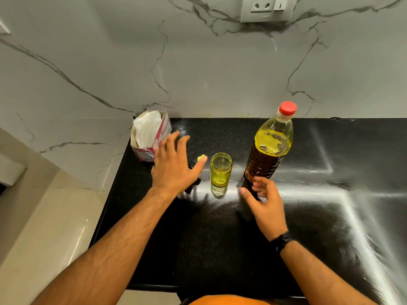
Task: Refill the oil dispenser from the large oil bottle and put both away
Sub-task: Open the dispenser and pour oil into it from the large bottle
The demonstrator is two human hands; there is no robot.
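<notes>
Your right hand (265, 203), fingers loosely spread and holding nothing, sits at the base of the large oil bottle (267, 150) standing capped on the bench (220, 238); likely heavy and slick, so grip its ribbed lower body.

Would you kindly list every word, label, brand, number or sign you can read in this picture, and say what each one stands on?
Nothing reads cleanly.
Tissue box: pink lettering up its side, too blurred and partly hidden to read.
Large oil bottle: no label text visible; red cap plain.
Oil dispenser: clear glass, no markings seen.
Wall socket plate: a small mark at its lower edge, too small to read.
</notes>
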